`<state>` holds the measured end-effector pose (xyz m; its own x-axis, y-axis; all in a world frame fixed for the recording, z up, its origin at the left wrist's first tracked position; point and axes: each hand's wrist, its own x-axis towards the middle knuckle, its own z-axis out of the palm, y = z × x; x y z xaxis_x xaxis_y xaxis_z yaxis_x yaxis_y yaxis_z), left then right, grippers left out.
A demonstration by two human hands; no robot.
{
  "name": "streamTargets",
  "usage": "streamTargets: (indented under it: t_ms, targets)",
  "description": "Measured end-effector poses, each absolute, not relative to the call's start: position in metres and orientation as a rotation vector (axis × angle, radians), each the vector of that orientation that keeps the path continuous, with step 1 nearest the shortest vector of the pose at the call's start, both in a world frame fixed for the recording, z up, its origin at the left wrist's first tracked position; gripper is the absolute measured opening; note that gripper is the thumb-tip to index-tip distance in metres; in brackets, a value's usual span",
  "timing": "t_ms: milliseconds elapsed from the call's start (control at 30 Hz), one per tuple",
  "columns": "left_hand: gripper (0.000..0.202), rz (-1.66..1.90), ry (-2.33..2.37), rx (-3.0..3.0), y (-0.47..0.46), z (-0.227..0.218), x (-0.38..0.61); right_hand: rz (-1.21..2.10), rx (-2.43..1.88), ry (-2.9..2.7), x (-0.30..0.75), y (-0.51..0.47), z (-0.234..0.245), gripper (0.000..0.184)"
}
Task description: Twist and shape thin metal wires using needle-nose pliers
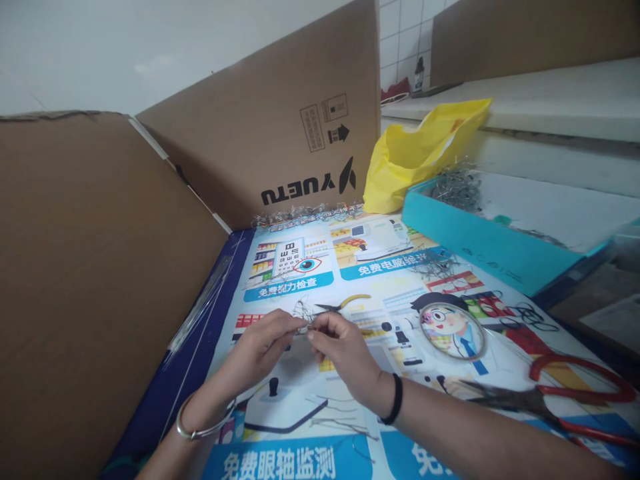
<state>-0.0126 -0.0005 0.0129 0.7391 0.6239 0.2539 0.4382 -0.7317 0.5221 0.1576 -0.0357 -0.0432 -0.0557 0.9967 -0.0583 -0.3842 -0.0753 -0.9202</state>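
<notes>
My left hand (267, 343), with a silver bangle at its wrist, is closed in a pinch on a small piece of thin bent wire (303, 310). From the other side my right hand (346, 353), wearing a black band, pinches the same wire with thumb and forefinger. The fingertips almost meet, and they hide part of the wire. Just beyond the hands lie small pliers (345, 304) with a yellow handle. Short loose wires (345, 427) are scattered on the printed sheet below my hands.
Red-handled scissors (545, 400) lie at right, near a round clear ring (453, 330) and black loops (535, 317). A turquoise box (480, 243) holds tangled wire; a yellow bag (400, 170) stands behind it. Cardboard walls (265, 133) rise at left and back. Straight wires (203, 303) lie along the left edge.
</notes>
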Motion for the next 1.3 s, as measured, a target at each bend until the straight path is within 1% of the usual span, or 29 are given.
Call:
streamTargets:
  t_ms: [400, 600, 1033, 1300]
  targets:
    - [0.04, 0.525, 0.806, 2.496, -0.0016, 0.0166, -0.0127, 1.495, -0.885, -0.904, 0.1597, -0.037, -0.0426, 0.013]
    - [0.033, 0.563, 0.774, 2.472, -0.0018, 0.0197, -0.0123, 1.547, -0.858, -0.924, 0.1615, -0.038, -0.0413, 0.016]
    - [0.029, 0.566, 0.757, 2.457, -0.0024, 0.0215, -0.0144, 1.564, -0.793, -0.962, 0.1624, -0.0383, -0.0421, 0.023]
    - [0.027, 0.601, 0.711, 2.497, -0.0035, 0.0179, -0.0178, 1.557, -0.772, -0.956, 0.1618, -0.0394, -0.0418, 0.021]
